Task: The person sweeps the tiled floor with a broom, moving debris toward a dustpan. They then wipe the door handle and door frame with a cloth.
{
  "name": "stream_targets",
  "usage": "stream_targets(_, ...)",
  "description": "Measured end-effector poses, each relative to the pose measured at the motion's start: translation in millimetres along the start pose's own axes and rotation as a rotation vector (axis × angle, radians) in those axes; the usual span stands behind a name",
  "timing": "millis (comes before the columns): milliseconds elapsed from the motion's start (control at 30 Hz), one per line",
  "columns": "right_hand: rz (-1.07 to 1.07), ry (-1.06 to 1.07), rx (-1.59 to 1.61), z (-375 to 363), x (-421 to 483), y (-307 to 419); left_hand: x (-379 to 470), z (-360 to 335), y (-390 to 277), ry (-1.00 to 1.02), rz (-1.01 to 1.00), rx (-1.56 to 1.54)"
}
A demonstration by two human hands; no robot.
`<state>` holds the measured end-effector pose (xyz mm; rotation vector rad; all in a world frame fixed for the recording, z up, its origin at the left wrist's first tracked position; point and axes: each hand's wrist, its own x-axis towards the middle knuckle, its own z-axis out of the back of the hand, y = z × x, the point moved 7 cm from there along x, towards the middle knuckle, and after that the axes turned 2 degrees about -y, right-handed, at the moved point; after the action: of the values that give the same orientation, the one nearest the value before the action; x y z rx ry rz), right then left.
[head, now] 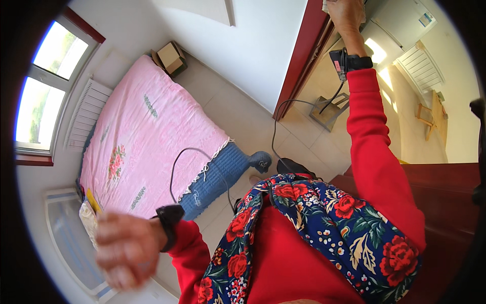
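My right hand [346, 17] is raised at the top edge, beside the dark red door frame [298, 53]. Pale edges of what looks like a cloth [325, 7] show on both sides of its fingers, so the hand is closed around it. Part of that hand is cut off by the picture's rim. Low on the left, my left hand [127, 250] is blurred, its fingers partly curled and no object visible in it. Each wrist wears a black strap with a device, the right one [339, 65] and the left one [170, 220], with dark cables running toward my body.
A bed with a pink cover [152, 114] stands left, near a radiator [89, 114] and window [51, 87]. Beyond it sits a cardboard box [171, 57]. A small stool [328, 114] stands in the doorway. Dark red panelling [448, 201] lies at my right.
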<state>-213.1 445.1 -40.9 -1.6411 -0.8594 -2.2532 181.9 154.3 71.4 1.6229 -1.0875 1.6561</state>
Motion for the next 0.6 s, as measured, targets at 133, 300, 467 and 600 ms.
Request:
stream_targets(133, 0.006, -0.012, 0.013, 16, 15, 4, 15, -38, -30, 0.319, -0.189, -0.667)
stream_targets(300, 0.033, 0.087, 0.125, 3, 10, 11, 22, -50, -49, 0.160, -0.269, -0.688)
stream_targets(467, 0.007, 0.083, -0.169, -20, -15, -5, 25, -64, -54, 0.171, -0.330, -0.781)
stream_targets(600, -0.014, 0.110, -0.154, -19, -26, -6, 22, -75, -57, 0.191, -0.349, -0.831)
